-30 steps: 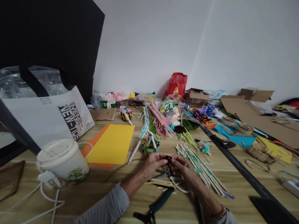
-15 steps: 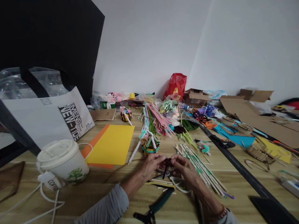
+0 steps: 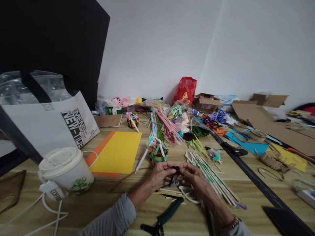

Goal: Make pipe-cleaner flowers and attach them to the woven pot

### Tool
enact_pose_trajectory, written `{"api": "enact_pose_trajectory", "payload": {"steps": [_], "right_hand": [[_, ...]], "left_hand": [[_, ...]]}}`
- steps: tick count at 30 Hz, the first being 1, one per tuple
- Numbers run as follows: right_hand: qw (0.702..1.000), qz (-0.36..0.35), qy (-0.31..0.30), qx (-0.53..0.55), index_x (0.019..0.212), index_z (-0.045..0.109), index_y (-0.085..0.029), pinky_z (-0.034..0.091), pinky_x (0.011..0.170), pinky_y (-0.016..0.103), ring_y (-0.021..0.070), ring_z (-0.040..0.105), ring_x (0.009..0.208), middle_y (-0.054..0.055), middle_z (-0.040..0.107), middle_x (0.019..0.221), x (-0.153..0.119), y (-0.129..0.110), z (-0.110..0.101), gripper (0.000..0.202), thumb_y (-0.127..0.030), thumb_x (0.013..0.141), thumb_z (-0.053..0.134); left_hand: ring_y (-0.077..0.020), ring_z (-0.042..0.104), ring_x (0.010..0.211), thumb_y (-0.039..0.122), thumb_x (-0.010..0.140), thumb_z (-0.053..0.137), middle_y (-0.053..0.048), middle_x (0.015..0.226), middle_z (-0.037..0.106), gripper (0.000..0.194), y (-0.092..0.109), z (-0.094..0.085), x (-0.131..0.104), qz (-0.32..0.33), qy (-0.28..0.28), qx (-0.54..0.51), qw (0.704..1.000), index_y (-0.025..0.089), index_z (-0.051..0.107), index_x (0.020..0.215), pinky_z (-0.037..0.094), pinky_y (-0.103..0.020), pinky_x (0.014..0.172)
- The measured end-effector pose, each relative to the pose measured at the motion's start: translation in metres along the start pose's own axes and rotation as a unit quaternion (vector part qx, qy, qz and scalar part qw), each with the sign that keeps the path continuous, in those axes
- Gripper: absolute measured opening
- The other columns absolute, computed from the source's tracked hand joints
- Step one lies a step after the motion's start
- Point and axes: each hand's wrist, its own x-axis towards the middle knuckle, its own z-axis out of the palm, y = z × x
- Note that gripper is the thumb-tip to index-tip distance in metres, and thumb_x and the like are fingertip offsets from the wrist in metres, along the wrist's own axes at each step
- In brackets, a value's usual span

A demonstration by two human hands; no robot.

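Between my two hands is a dark maroon pipe cleaner [image 3: 175,169], curled at the top with a straight end hanging down. My left hand [image 3: 161,174] pinches its left side with thumb and fingertips. From the right, my right hand [image 3: 193,175] pinches the same curl. Scissors [image 3: 175,183] with pale handles lie under my hands, partly hidden. Nearer to me rests a dark green hand tool [image 3: 171,211] with a black end, perhaps a glue gun or pliers. Just beyond my left hand stands a small basket [image 3: 158,154] wrapped in coloured pipe cleaners.
Green-flecked sticks [image 3: 211,177] lie right of my hands. Yellow paper [image 3: 118,152] over orange paper and a white lidded bucket [image 3: 66,170] are on the left. Bundles of pipe cleaners [image 3: 166,124] fill the back. A black strip [image 3: 253,172] runs along the right.
My fingers have shifted slightly around the curl and come a little closer together. The hanging end has swung a bit to the left. Everything else stays in place.
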Motion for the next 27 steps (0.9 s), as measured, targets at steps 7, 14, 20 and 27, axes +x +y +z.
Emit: {"api": "enact_pose_trajectory", "payload": {"steps": [7,14,20,27], "right_hand": [[0.999,0.026,-0.001,0.032,0.080,0.066,-0.018,0.044,0.047,0.019,0.0091,0.053,0.050,0.000,0.065,0.064,0.005,0.003,-0.006,0.035,-0.043,0.062,0.083],[0.999,0.001,0.016,0.030,0.075,0.065,-0.018,0.045,0.049,0.020,0.0115,0.055,0.055,-0.001,0.063,0.064,0.003,-0.005,0.000,0.036,-0.041,0.057,0.086],[1.000,-0.006,0.012,0.013,0.071,0.064,-0.019,0.045,0.049,0.020,0.0091,0.052,0.052,-0.003,0.060,0.061,-0.002,-0.009,0.007,0.035,-0.042,0.058,0.085],[0.999,0.027,0.016,0.014,0.073,0.063,-0.018,0.044,0.046,0.020,0.0087,0.053,0.047,-0.002,0.063,0.059,-0.002,-0.004,0.006,0.038,-0.044,0.057,0.086]], "left_hand": [[-0.0122,0.058,0.060,0.044,0.055,0.084,-0.006,0.071,0.069,0.043,-0.001,-0.002,0.000,0.012,-0.007,0.026,1.000,0.011,0.070,0.078,0.041,-0.022,0.059],[-0.0076,0.047,0.050,0.053,0.068,0.074,-0.001,0.062,0.060,0.043,-0.002,-0.002,0.001,0.021,-0.011,0.059,0.998,0.011,0.069,0.079,0.034,-0.020,0.049],[-0.0100,0.054,0.056,0.044,0.056,0.084,-0.002,0.066,0.064,0.041,-0.002,0.003,-0.002,0.019,-0.002,0.052,0.998,0.013,0.068,0.076,0.041,-0.021,0.054],[-0.0125,0.057,0.061,0.040,0.058,0.082,-0.004,0.070,0.067,0.036,-0.001,0.005,-0.005,0.049,-0.010,0.065,0.997,0.013,0.068,0.076,0.044,-0.023,0.060]]}}
